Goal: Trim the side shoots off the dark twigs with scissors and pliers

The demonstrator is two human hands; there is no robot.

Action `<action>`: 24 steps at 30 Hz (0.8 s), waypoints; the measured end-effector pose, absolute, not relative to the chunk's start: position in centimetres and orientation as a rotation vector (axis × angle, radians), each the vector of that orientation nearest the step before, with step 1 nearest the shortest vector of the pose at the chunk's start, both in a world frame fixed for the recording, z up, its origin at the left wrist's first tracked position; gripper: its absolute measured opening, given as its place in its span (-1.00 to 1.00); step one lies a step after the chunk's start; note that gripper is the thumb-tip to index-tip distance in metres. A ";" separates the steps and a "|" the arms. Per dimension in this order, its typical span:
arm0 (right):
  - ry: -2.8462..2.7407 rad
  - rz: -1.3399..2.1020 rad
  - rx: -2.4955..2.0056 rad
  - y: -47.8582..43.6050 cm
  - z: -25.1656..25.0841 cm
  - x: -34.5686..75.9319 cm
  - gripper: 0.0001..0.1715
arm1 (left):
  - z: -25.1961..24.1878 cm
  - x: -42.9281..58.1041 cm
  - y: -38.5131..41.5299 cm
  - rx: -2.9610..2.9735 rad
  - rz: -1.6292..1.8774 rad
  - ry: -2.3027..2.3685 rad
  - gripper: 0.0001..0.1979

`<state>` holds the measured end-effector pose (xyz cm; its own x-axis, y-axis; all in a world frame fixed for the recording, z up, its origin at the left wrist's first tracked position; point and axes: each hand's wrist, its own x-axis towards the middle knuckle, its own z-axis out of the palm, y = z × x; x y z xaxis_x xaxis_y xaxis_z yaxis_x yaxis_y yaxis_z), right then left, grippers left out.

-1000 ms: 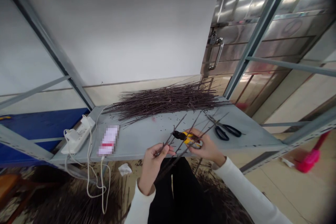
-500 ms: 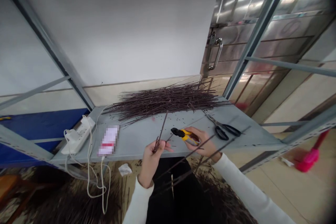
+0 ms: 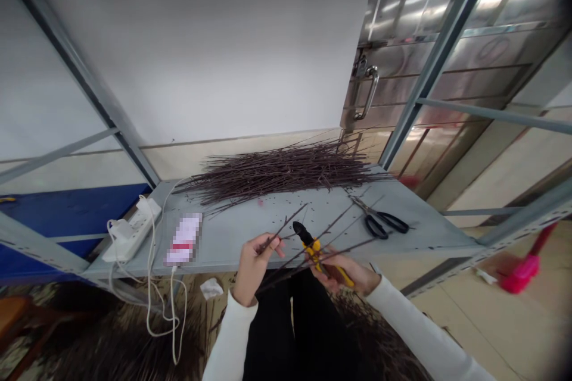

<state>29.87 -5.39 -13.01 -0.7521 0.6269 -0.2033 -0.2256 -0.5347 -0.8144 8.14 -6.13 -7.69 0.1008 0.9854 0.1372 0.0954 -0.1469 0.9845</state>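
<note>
A dark twig (image 3: 294, 216) is pinched in the left grip (image 3: 257, 262), and yellow-handled cutters (image 3: 313, 248) are held in the curled right grip (image 3: 342, 271). Beyond both, a twig heap (image 3: 286, 169) is spread on the shelf (image 3: 232, 232); black-handled scissors (image 3: 379, 212) are laid ahead and right of the right grip.

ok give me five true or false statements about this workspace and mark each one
1. The right hand holds the yellow-and-black pliers. True.
2. The left hand is empty. False: it holds a twig.
3. The black-handled scissors lie on the shelf. True.
4. The twig pile lies along the shelf's front edge. False: it lies at the back, near the wall.
5. The white power strip is left of the scissors. True.
</note>
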 end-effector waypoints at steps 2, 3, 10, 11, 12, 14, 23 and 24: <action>-1.118 2.413 -0.624 -5.4 -13.1 29.8 -0.56 | -7.6 8.3 -6.0 1.445 1.181 1.117 -0.70; -1.115 2.460 -0.603 -5.4 -13.2 29.7 -0.55 | -7.6 8.5 -6.0 1.449 1.177 1.104 -0.69; -1.102 2.375 -0.614 -5.0 -13.5 30.0 -0.52 | -8.2 9.7 -6.4 1.446 1.148 1.098 -0.68; -1.096 2.320 -0.634 -4.9 -13.4 30.2 -0.54 | -8.4 9.7 -6.5 1.435 1.162 1.120 -0.69; -1.101 2.249 -0.658 -4.7 -13.2 30.4 -0.56 | -8.5 9.7 -6.6 1.422 1.179 1.144 -0.70; -1.188 2.041 -0.732 -4.5 -13.0 30.7 -0.59 | -8.6 9.8 -6.9 1.399 1.211 1.187 -0.72; -1.852 0.781 -1.109 -3.0 -12.4 30.8 -0.63 | -8.8 11.2 -8.8 1.215 1.326 1.277 -0.72; -1.850 0.735 -1.141 -2.9 -12.4 30.9 -0.59 | -9.0 11.1 -8.7 1.194 1.320 1.268 -0.71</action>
<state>30.86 -2.87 -12.40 -0.2506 0.9065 0.3397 0.4265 0.4184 -0.8019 11.08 -8.69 -9.04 -0.1056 0.9933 0.0462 0.0061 -0.0459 0.9989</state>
